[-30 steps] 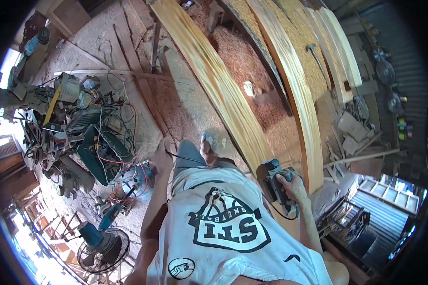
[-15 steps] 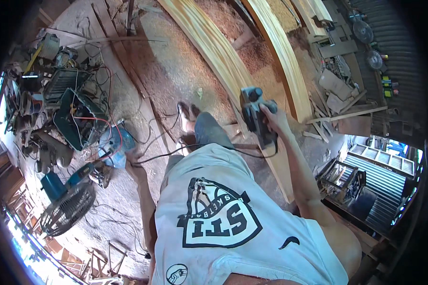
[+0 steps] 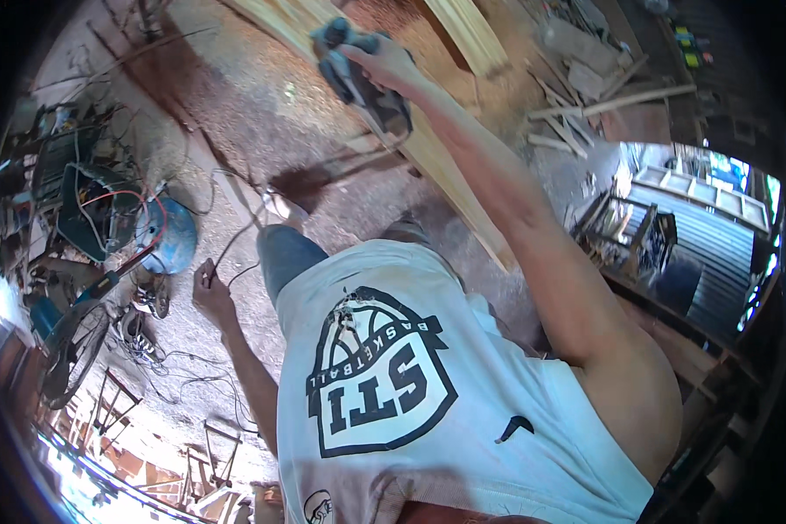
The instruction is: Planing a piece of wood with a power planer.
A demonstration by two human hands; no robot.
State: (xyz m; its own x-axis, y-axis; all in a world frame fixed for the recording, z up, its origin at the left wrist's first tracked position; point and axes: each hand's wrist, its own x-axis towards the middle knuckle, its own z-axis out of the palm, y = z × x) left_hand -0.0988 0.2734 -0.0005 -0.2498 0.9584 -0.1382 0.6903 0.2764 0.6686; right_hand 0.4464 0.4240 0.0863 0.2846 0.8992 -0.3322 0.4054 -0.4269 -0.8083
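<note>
My right hand (image 3: 382,66) is wrapped around the handle of a dark electric hand planer (image 3: 345,80) with a round front knob. The planer rests on a long pale wooden board (image 3: 450,188) that runs from the top of the view down toward my right side. On the left, my left hand (image 3: 213,295) is closed on a thin black power cord (image 3: 236,236), held low and away from the board. The cord loops up past my foot; its far part is hard to follow.
A second plank (image 3: 467,35) lies to the right of the board. At left are a round blue tank (image 3: 168,236), a fan (image 3: 74,354) and tangled wires. Wood scraps (image 3: 568,122) lie at far right, and sawdust covers the floor.
My right hand has moved the planer farther away along the board. My left hand, with the cord, has come down and left, and my legs have shifted as I step forward.
</note>
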